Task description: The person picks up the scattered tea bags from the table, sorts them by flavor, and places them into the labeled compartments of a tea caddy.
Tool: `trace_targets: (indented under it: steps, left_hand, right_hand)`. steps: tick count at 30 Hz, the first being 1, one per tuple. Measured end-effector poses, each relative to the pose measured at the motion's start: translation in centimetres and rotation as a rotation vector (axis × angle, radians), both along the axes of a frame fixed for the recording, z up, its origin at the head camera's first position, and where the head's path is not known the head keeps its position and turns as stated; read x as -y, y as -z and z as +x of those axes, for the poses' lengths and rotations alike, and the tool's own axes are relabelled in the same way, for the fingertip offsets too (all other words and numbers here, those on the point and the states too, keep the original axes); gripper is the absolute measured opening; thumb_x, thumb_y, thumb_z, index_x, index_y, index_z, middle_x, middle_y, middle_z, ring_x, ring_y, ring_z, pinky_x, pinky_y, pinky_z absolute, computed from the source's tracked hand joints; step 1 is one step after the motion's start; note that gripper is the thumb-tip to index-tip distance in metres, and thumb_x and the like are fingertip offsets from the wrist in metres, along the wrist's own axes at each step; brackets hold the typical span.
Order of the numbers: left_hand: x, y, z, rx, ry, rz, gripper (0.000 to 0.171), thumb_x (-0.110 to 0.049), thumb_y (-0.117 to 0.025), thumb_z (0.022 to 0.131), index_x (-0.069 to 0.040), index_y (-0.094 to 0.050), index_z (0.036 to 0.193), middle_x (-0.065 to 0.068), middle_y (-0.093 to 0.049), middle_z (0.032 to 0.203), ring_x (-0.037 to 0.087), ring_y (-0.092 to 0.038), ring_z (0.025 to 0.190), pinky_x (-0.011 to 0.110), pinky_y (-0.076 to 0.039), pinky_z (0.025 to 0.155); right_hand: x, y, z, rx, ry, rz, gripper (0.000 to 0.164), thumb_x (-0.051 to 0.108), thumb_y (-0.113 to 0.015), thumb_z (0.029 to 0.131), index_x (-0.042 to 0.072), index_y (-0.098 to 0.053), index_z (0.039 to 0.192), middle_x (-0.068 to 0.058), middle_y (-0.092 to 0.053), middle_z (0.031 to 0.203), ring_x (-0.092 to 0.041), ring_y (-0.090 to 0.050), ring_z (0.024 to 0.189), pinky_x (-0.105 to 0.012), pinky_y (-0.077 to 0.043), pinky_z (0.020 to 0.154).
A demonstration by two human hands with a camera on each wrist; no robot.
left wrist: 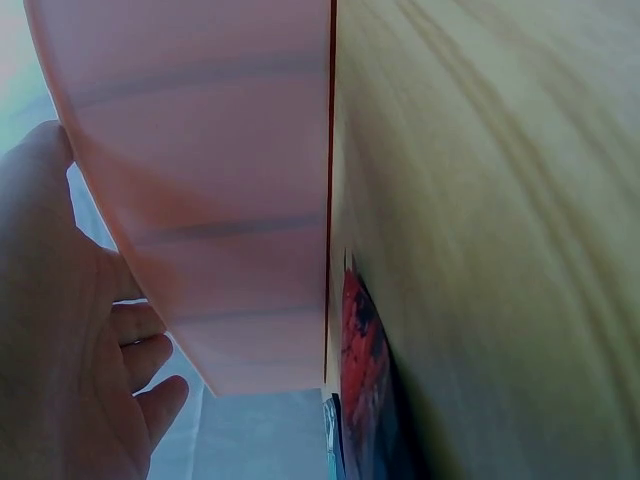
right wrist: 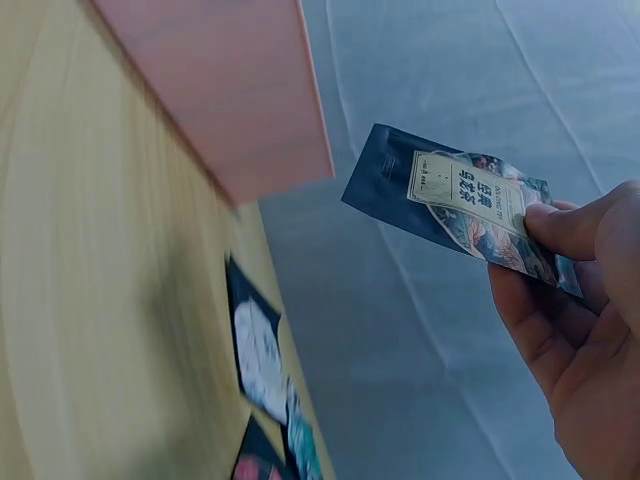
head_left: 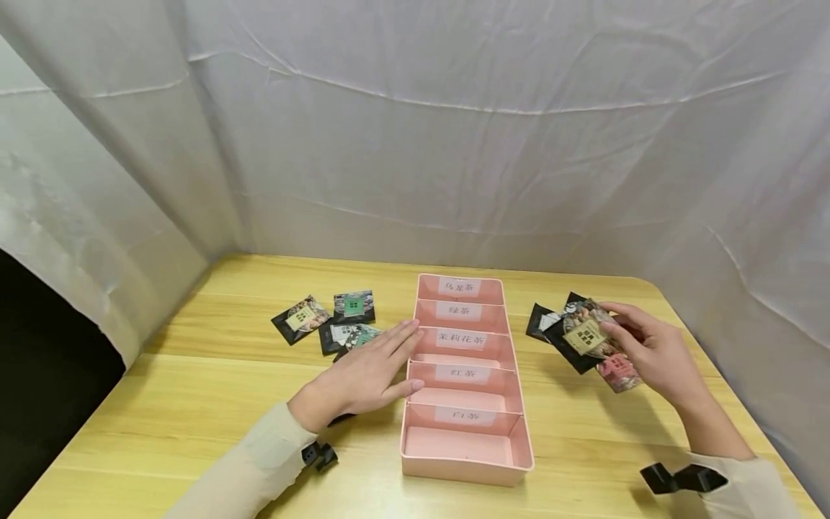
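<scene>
My right hand (head_left: pixel 661 357) pinches a black tea sachet with a yellow label (head_left: pixel 586 337) between thumb and fingers, raised above the table in the right wrist view. Beneath it lie a pink-labelled sachet (head_left: pixel 619 373) and a white-labelled sachet (head_left: pixel 543 324), both partly covered in the head view. A long pink divided box (head_left: pixel 463 472) stands mid-table, its compartments bearing paper labels with Chinese writing. Fingers extended, my left hand (head_left: pixel 363 375) touches the box's left rim. No tea sachets show inside the compartments.
Left of the box lie a yellow-labelled sachet (head_left: pixel 301 318), a green-labelled sachet (head_left: pixel 354 306) and others partly under my left hand. A red-patterned sachet (left wrist: pixel 365 370) lies beside the box wall. Pale curtains (head_left: pixel 454 144) hang behind the wooden table (head_left: pixel 214 404).
</scene>
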State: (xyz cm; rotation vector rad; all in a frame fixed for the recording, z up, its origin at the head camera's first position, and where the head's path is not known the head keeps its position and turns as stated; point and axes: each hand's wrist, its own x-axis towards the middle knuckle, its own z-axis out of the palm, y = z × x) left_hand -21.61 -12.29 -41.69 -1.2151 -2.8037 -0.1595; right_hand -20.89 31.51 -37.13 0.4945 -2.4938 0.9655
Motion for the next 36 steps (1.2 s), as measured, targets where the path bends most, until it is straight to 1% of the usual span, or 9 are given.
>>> trace_targets:
  steps: [2,5,8,10,16,25,31,33,36]
  left_hand:
    - [0.1,0.0,0.0,-0.005,-0.001,-0.004,0.082,-0.064,-0.016,0.1,-0.006,-0.01,0.157,0.014,-0.009,0.163,0.024,-0.004,0.149,0.039,-0.015,0.118]
    - [0.2,0.0,-0.1,-0.021,0.001,-0.002,0.082,-0.064,-0.016,0.1,-0.005,-0.011,0.157,0.014,-0.01,0.163,0.025,-0.006,0.149,0.039,-0.017,0.118]
    - [0.3,0.0,-0.1,-0.024,-0.002,-0.002,0.082,-0.064,-0.016,0.1,-0.005,-0.011,0.157,0.014,-0.01,0.163,0.024,-0.005,0.149,0.039,-0.017,0.118]
    - [0.4,0.0,-0.1,-0.021,-0.004,0.0,0.082,-0.064,-0.016,0.1,-0.005,-0.011,0.157,0.014,-0.01,0.163,0.025,-0.006,0.149,0.039,-0.016,0.118]
    - [0.3,0.1,0.0,-0.001,-0.012,-0.005,0.083,-0.065,-0.016,0.099,-0.006,-0.01,0.157,0.013,-0.008,0.163,0.023,-0.003,0.149,0.038,-0.014,0.118]
    - [0.1,0.1,0.1,0.006,-0.006,0.0,0.083,-0.065,-0.015,0.099,-0.006,-0.009,0.157,0.012,-0.006,0.163,0.023,-0.002,0.149,0.039,-0.014,0.118]
    - [0.0,0.2,0.0,0.008,-0.007,0.007,0.084,-0.066,-0.015,0.099,-0.006,-0.01,0.157,0.011,-0.005,0.163,0.023,-0.003,0.149,0.038,-0.015,0.118]
    - [0.0,0.3,0.0,0.006,-0.009,0.009,0.084,-0.066,-0.015,0.099,-0.006,-0.011,0.157,0.012,-0.006,0.163,0.023,-0.003,0.149,0.038,-0.016,0.118]
    - [0.0,0.3,0.0,0.004,-0.01,0.012,0.084,-0.066,-0.015,0.099,-0.007,-0.01,0.158,0.013,-0.008,0.163,0.022,-0.003,0.149,0.038,-0.015,0.118]
  right_hand:
    - [0.9,-0.3,0.0,-0.013,-0.032,-0.013,0.036,0.001,-0.064,0.094,0.008,-0.064,0.129,-0.001,-0.068,0.083,-0.006,-0.061,0.063,-0.015,-0.047,0.054]
    - [2.2,-0.8,-0.2,-0.028,-0.079,-0.028,0.039,-0.002,-0.064,0.093,0.01,-0.064,0.13,-0.001,-0.067,0.082,-0.008,-0.061,0.061,-0.016,-0.047,0.052]
    - [3.4,-1.1,-0.7,-0.029,-0.099,-0.015,0.039,0.001,-0.064,0.094,0.014,-0.063,0.13,0.001,-0.065,0.08,-0.01,-0.056,0.058,-0.018,-0.043,0.049]
    - [4.0,-1.3,-1.2,-0.014,-0.117,-0.012,0.039,0.002,-0.063,0.095,0.014,-0.063,0.131,0.0,-0.066,0.082,-0.01,-0.058,0.059,-0.018,-0.045,0.051]
    - [5.6,-1.8,-3.0,0.046,-0.176,-0.011,0.036,0.004,-0.061,0.096,0.011,-0.061,0.132,-0.003,-0.067,0.085,-0.013,-0.062,0.066,-0.021,-0.05,0.053]
    - [7.9,-2.9,-5.6,0.155,-0.216,0.072,0.032,0.019,-0.057,0.101,0.02,-0.06,0.133,-0.001,-0.063,0.084,-0.015,-0.062,0.066,-0.029,-0.053,0.057]
    - [9.3,-3.9,-8.0,0.201,-0.247,0.102,0.032,0.019,-0.056,0.101,0.02,-0.06,0.133,-0.003,-0.065,0.085,-0.016,-0.064,0.068,-0.036,-0.056,0.061]
    - [9.9,-4.1,-8.8,0.215,-0.258,0.114,0.033,0.018,-0.056,0.101,0.017,-0.06,0.133,-0.005,-0.066,0.089,-0.017,-0.065,0.07,-0.039,-0.057,0.064]
    - [10.6,-4.3,-10.1,0.231,-0.254,0.138,0.032,0.014,-0.056,0.101,0.016,-0.061,0.133,-0.007,-0.068,0.095,-0.018,-0.064,0.071,-0.039,-0.056,0.063]
